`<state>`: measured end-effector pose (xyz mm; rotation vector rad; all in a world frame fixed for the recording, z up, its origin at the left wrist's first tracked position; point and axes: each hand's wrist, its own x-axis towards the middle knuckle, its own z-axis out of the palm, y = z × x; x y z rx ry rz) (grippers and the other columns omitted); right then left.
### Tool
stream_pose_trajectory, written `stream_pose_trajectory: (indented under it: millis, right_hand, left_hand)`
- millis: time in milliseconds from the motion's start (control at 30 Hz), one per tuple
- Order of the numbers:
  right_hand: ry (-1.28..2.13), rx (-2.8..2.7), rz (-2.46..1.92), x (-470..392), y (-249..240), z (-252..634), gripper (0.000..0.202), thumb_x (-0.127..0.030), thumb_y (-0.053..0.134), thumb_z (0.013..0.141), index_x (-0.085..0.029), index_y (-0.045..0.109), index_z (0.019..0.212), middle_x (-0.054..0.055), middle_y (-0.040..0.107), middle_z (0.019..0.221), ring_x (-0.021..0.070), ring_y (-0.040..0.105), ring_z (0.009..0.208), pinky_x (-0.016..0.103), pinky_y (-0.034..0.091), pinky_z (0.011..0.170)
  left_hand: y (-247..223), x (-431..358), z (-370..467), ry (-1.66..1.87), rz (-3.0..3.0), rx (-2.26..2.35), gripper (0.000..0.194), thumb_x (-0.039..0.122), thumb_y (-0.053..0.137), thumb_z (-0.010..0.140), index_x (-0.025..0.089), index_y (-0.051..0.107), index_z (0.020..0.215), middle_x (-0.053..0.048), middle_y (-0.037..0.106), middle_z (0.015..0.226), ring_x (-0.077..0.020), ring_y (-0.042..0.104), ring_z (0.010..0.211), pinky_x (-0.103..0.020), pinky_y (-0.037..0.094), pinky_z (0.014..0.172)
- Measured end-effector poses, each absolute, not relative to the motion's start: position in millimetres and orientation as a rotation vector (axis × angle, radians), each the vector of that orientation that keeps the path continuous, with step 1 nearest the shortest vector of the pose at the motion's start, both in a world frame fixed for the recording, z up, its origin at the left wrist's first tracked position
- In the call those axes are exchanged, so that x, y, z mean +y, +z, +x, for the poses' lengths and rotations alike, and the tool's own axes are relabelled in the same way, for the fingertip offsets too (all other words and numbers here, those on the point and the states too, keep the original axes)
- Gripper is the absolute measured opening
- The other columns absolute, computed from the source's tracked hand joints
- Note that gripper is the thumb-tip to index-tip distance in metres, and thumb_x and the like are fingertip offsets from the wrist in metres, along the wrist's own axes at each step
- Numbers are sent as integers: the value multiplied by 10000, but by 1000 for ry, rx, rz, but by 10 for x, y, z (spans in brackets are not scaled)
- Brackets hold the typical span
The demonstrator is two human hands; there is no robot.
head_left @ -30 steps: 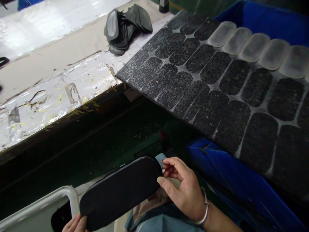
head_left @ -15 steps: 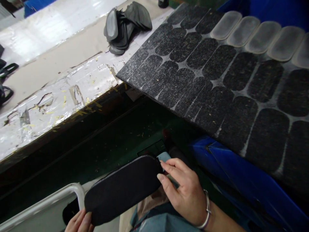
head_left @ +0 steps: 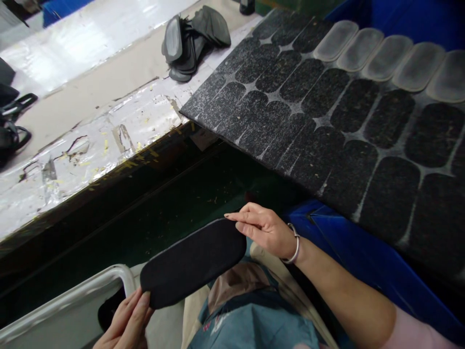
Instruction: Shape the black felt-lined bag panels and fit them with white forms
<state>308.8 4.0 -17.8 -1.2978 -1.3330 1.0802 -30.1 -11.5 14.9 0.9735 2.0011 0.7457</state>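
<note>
A flat black pad with rounded ends (head_left: 192, 264) is held up over my lap, its plain dark face toward me. My left hand (head_left: 129, 317) pinches its near left end between thumb and fingers. At the far right end, my right hand (head_left: 267, 230) has thumb and fingers closed along the upper edge; a bracelet circles that wrist. Several grey rounded pads (head_left: 390, 58) lie in a row on a dark speckled board (head_left: 308, 116) marked with pale outlines of the same shape.
To the left runs a worn, taped workbench (head_left: 90, 121) with a pile of dark pads (head_left: 194, 41) and black strap-like items (head_left: 14, 121). Blue bins (head_left: 363, 261) stand under the board. A white metal rail (head_left: 72, 300) is at lower left.
The pad and both hands have risen slightly. My right hand has shifted from the pad's right tip to its upper edge, and more of the right forearm shows.
</note>
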Motion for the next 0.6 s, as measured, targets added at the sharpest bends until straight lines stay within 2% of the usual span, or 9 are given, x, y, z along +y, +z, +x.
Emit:
stream_pose_trajectory:
  millis: [200,433,600]
  right_hand:
    - [995,-1379,-1303,133,-178,3099,219,-244,590,856,-210,696,1044,27,622,870,105,611,793,232,509,728]
    - [949,-1382,-1326,104,-195,3072,225,-243,580,859,-210,697,1048,29,619,860,104,609,768,228,507,692]
    - [899,-1396,-1382,87,-186,3056,235,-255,575,858,-192,687,1055,40,621,880,107,598,734,228,500,650]
  left_hand:
    - [278,-70,-103,776,920,1991,411,397,802,543,183,727,886,-46,699,961,-320,585,1088,-387,552,887]
    - [308,-84,-30,766,940,2002,417,408,793,555,184,727,900,-41,697,961,-309,606,1050,-362,575,830]
    - [245,-98,-103,773,943,1999,407,414,792,560,186,731,892,-42,691,993,-298,612,1035,-378,552,876]
